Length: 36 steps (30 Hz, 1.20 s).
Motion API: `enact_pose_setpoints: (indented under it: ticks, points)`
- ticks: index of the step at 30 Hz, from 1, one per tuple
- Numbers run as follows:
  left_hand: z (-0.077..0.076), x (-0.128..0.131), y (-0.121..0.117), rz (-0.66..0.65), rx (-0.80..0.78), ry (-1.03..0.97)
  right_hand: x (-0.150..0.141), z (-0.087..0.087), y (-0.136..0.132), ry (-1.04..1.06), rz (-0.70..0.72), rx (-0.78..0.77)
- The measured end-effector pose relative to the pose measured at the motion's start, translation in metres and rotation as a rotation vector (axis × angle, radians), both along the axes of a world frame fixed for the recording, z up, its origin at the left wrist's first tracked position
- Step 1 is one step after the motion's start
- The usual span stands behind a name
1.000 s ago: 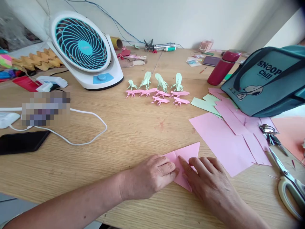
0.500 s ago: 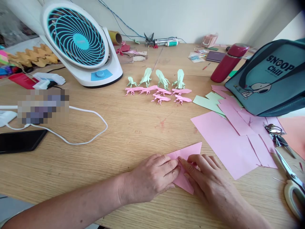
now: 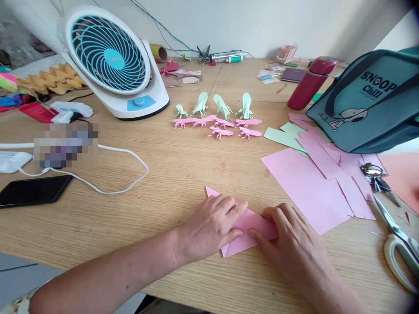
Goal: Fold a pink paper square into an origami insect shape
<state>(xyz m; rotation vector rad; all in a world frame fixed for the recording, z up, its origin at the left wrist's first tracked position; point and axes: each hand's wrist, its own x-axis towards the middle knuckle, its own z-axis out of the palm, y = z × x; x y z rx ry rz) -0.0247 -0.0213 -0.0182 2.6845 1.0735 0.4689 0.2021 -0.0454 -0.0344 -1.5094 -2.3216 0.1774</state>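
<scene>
A folded pink paper (image 3: 250, 226) lies on the wooden table near its front edge. My left hand (image 3: 211, 224) presses down on the paper's left part, fingers together and bent over it. My right hand (image 3: 288, 237) holds the paper's right end, thumb and fingers closed on the fold. One pink corner pokes out above my left hand, another below it. Farther back stand several small origami figures, pale green ones (image 3: 222, 107) behind pink ones (image 3: 218, 126).
Loose pink sheets (image 3: 307, 183) and green scraps (image 3: 284, 136) lie to the right, with scissors (image 3: 397, 244) and keys (image 3: 373, 172). A teal bag (image 3: 369, 109) and red bottle (image 3: 310, 85) sit at the back right. A fan (image 3: 111, 61), white cable (image 3: 121, 170) and black phone (image 3: 32, 191) are on the left.
The pink paper has been turned and refolded: its point toward the upper right is gone, and it now lies as a narrower strip under both hands. The hands shifted slightly with it.
</scene>
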Motion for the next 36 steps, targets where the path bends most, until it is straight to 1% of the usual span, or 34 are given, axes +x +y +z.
enact_pose_setpoints:
  ticks: [3, 5, 6, 8, 11, 13, 15, 18, 22, 25, 27, 30, 33, 36]
  points:
    - [-0.001, 0.004, 0.004, 0.118, -0.059, -0.021, -0.002, 0.0, 0.0, 0.017, -0.008, -0.016]
    - [0.0, 0.004, 0.006, 0.123, -0.067, -0.052, -0.003, 0.002, -0.001, 0.02, 0.007, 0.002]
    - [0.0, 0.004, 0.006, 0.102, -0.058, -0.063, -0.003, 0.003, -0.002, 0.012, 0.025, 0.027]
    - [0.0, 0.004, 0.005, 0.019, -0.015, -0.06, -0.003, 0.005, -0.003, -0.012, 0.082, 0.101]
    - [-0.001, 0.001, 0.0, -0.086, 0.099, -0.019, -0.003, 0.007, -0.004, -0.042, 0.208, 0.178]
    - [-0.003, -0.002, -0.004, -0.118, 0.155, 0.008, -0.003, 0.006, -0.003, -0.061, 0.277, 0.162]
    - [-0.003, -0.006, -0.007, -0.13, 0.155, 0.045, -0.002, 0.005, -0.001, -0.088, 0.299, 0.119]
    - [-0.003, -0.009, -0.009, -0.131, 0.119, 0.102, -0.004, 0.003, 0.003, -0.12, 0.283, 0.068]
    - [-0.001, -0.009, -0.011, -0.13, 0.092, 0.148, -0.008, 0.003, 0.005, -0.135, 0.258, 0.065]
    - [0.0, -0.009, -0.017, -0.096, 0.041, 0.204, -0.009, 0.005, 0.004, -0.11, 0.223, 0.05]
    - [0.002, -0.011, -0.022, -0.071, -0.002, 0.237, -0.006, 0.005, 0.005, -0.071, 0.176, 0.035]
    - [0.004, -0.013, -0.025, -0.067, -0.029, 0.246, 0.0, 0.004, 0.006, -0.032, 0.063, 0.047]
    - [0.006, -0.012, -0.019, -0.082, -0.017, 0.191, 0.003, 0.001, 0.007, -0.018, -0.019, 0.018]
    - [0.007, -0.003, -0.004, -0.028, 0.02, 0.114, 0.002, -0.002, 0.006, 0.004, -0.081, -0.021]
